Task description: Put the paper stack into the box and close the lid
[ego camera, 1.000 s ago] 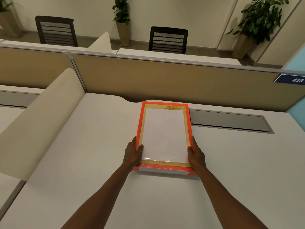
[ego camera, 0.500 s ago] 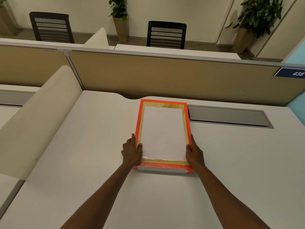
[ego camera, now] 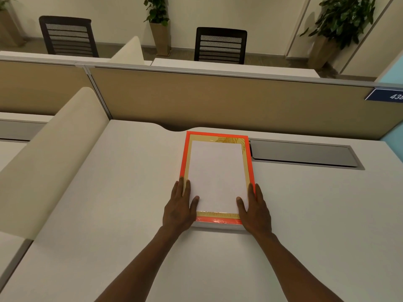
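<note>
While both hands lie flat at the near corners of the box (ego camera: pixel 184 158), the paper stack (ego camera: pixel 216 175) sits inside it, a white sheet face framed by a gold border and the orange rim. That box rests on the white table (ego camera: pixel 109 203), its long side running away from the person, its far end close to the tan partition (ego camera: pixel 218 99) and just beside a grey recessed panel (ego camera: pixel 303 152) to the right. Fingers of the left hand (ego camera: pixel 180 208) are spread and open along the left rim, thumb on the paper's near left corner. Likewise open, the right hand (ego camera: pixel 254 207) lies along the right rim with its thumb on the near right corner. Neither hand grips anything; they press down, well apart. Beyond the partition stand two black chairs (ego camera: pixel 220 45) and potted plants (ego camera: pixel 158 20)
</note>
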Demonstrator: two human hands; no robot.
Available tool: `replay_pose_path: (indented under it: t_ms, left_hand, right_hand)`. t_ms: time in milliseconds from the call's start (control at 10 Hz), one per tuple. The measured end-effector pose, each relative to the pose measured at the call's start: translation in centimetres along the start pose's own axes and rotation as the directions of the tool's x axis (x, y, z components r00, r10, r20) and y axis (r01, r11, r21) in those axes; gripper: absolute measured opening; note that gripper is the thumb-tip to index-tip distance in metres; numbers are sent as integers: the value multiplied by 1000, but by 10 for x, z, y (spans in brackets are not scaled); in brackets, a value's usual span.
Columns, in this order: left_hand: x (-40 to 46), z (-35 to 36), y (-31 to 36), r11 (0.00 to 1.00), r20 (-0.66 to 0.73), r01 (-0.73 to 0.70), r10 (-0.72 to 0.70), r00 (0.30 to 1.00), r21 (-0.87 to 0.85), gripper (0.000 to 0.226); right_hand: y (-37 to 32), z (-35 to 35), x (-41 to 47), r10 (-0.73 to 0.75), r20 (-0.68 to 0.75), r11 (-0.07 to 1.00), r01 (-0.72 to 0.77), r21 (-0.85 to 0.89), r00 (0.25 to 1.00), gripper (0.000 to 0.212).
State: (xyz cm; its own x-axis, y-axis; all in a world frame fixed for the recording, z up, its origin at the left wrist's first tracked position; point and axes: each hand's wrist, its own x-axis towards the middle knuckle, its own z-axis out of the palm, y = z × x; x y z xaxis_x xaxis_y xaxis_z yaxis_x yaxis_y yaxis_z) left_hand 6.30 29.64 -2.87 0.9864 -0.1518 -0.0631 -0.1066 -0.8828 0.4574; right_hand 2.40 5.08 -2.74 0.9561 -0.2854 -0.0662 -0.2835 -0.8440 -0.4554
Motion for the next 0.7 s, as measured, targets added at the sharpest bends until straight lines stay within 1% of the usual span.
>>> replay_pose_path:
  t_ms: [200,300,400,500,600,700]
  left_hand:
    - [0,-2,1,1000,9,6,-6,1000,11,75]
    - [-9,-3,5,993,-46,-95,99,994,74,75]
    - [-20,1,5,968,-22,-191,197,980,166,76]
    - [-28,5,5,958,48,-195,189,981,209,76]
    - [-28,-3,11,964,94,-175,159,983,202,80]
    - [-26,-8,13,970,112,-153,134,985,186,84]
  right_hand:
    - [-2,-1,1,5,21,999,-4,-44,1000,74]
    - [-1,-3,-9,-90,-57,989,82,-124,994,77]
    - [1,1,-20,-200,-44,962,187,-197,979,78]
    - [3,7,-29,-222,21,946,220,-238,975,76]
    - [1,5,-29,-199,58,952,207,-224,978,78]
    - [0,3,-26,-216,90,940,232,-250,972,83]
